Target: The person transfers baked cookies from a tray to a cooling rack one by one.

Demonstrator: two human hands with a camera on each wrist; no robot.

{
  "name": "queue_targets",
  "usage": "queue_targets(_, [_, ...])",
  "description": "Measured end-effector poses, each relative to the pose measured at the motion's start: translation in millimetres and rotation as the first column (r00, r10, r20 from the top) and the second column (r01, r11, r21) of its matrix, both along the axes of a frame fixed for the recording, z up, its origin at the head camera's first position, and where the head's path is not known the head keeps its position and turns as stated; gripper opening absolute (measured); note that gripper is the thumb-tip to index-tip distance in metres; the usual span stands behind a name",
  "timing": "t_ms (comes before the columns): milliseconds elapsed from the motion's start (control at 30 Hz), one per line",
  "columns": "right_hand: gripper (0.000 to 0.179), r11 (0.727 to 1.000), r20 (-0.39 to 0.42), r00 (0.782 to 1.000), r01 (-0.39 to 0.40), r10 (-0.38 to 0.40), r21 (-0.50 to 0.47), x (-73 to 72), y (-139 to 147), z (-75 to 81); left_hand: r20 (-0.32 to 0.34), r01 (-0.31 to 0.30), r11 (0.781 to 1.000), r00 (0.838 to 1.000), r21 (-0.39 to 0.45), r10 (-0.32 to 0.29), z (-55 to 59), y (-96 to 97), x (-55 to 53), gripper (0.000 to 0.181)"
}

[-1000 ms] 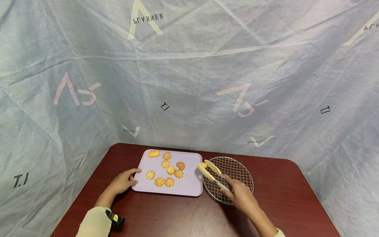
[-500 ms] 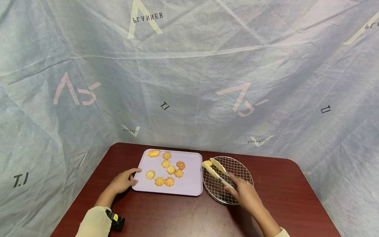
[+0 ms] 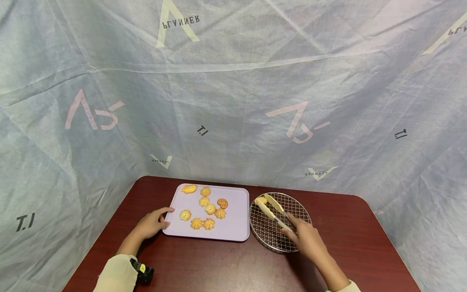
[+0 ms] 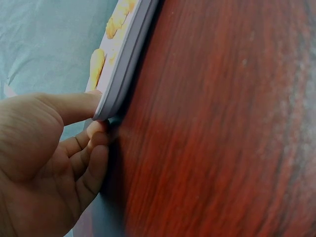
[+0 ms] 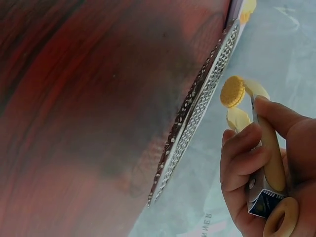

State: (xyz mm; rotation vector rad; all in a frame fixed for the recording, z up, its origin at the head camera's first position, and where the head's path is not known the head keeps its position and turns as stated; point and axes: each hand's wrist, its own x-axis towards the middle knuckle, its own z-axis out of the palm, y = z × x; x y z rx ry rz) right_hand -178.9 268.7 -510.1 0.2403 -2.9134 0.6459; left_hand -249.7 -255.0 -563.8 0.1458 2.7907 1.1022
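Observation:
On the left, the left hand (image 3: 148, 225) holds the near-left edge of a pale lilac tray (image 3: 233, 227). In the left wrist view its thumb lies on the tray's rim and its other fingers are bent below. Several golden cookies (image 3: 208, 224) lie on the tray, of flower, swirl, fish and pretzel shapes. The right hand (image 3: 310, 240) grips a pair of tongs (image 3: 268, 211) with cream tips and metal arms. Between the tips is a round ridged cookie (image 5: 232, 92). It hangs over the left part of a round wire rack (image 3: 296, 207), apart from the mesh in the right wrist view.
The tray and the rack stand side by side on a dark red wooden table (image 3: 204, 263). A grey printed cloth (image 3: 233, 101) hangs behind and at both sides. A small black device (image 3: 146, 275) is strapped at the left wrist.
The right hand has carried the tongs and the cookie rightward, from the tray's right edge to over the rack. The left hand and the tray have stayed in place.

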Motion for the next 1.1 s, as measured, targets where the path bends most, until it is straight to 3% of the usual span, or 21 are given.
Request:
queue_targets(767, [0.064, 1.000, 0.029, 0.999, 0.022, -0.022, 0.004, -2.3, 9.9, -9.2, 0.001, -0.007, 1.000, 1.000, 0.002, 0.007, 1.3, 0.8, 1.2, 0.046])
queue_targets(1100, [0.067, 1.000, 0.087, 0.996, 0.016, -0.017, 0.015, -3.2, 10.8, -7.1, 0.000, -0.004, 1.000, 1.000, 0.003, 0.004, 2.3, 0.8, 1.8, 0.046])
